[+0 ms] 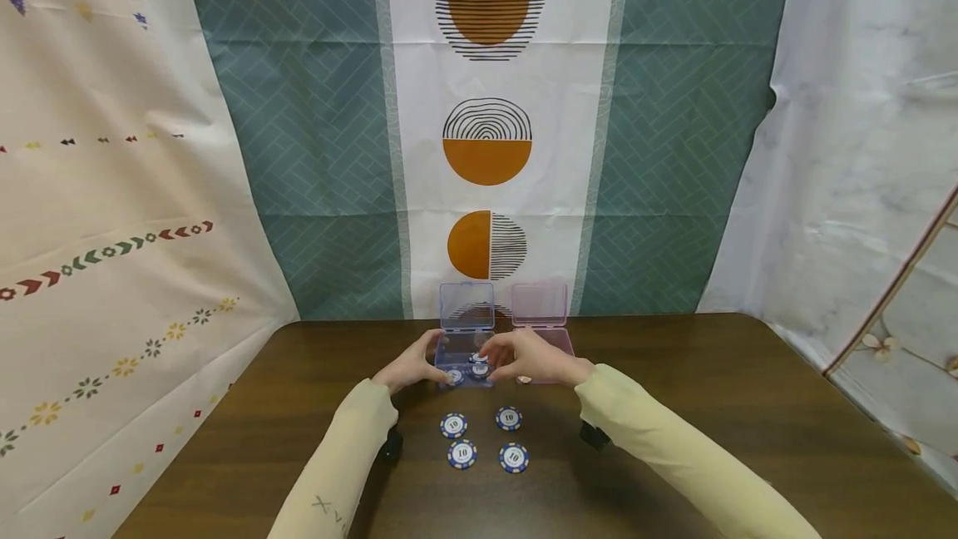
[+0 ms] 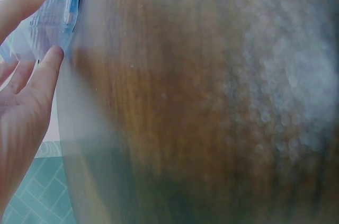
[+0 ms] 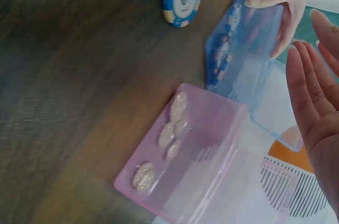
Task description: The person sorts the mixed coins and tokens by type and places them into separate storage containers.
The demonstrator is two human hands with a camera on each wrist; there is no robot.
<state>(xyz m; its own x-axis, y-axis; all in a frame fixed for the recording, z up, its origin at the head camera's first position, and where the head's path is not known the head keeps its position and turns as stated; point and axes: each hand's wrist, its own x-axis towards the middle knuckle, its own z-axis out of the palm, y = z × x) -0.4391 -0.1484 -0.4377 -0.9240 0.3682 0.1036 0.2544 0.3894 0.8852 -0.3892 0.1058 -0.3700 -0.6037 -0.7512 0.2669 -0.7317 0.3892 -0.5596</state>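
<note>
Brown table [image 1: 748, 406] | left hand [image 1: 407, 368] fingers steady blue box [image 1: 464, 356] | right hand [image 1: 527, 358] fingers spread, relaxed above it

The head view looks forward and slightly down from above the person's arms, taking in the whole brown worktop [image 1: 748, 406] and the hanging cloth behind it; the blue box [image 1: 466, 339] and pink box [image 1: 540, 314] sit small at frame centre.

The left wrist view sits very close to the worktop, tilted sideways and blurred, with the left hand [image 2: 21, 107] at the left edge touching the blue box [image 2: 53, 17] in the upper left.

The right wrist view looks from just above and beside the pink box [image 3: 190, 160], rotated, with the right hand [image 3: 312, 97] at the right edge.

All three views share the blue box [image 3: 243, 44]; the head and right wrist views also share the pink one.
</note>
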